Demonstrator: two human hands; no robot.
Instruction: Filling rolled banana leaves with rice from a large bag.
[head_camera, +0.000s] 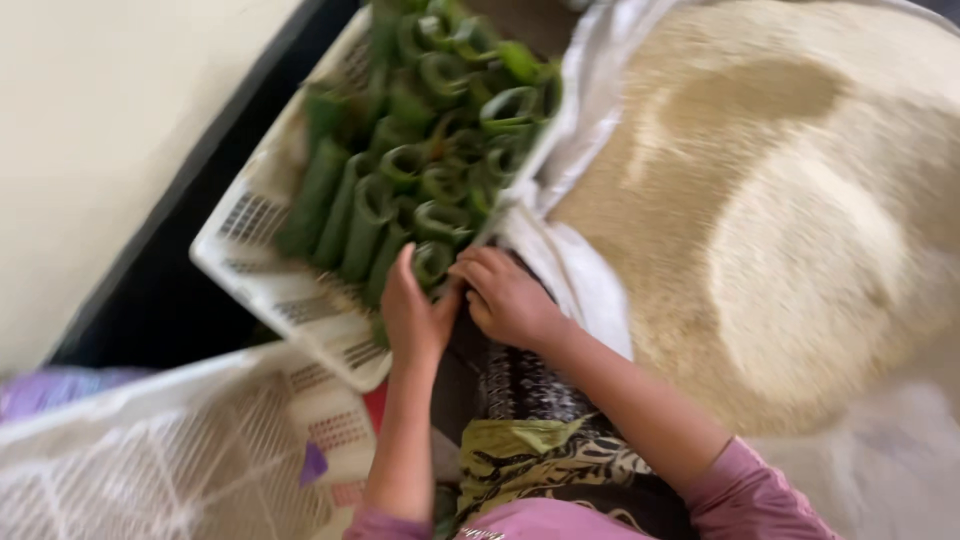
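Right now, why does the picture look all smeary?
The head view is motion-blurred throughout: the rolled green leaves in the white basket smear together, the grain heap loses its texture, and both the left hand and right hand have soft edges.

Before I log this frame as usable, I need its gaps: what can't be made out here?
- Head view, both hands: motion blur and the left hand's back hide what the fingers grip.
- Leaf rolls: blurred; count unclear.
- White basket: top cut off by the edge.
- Rice pile: cut off at top and right.
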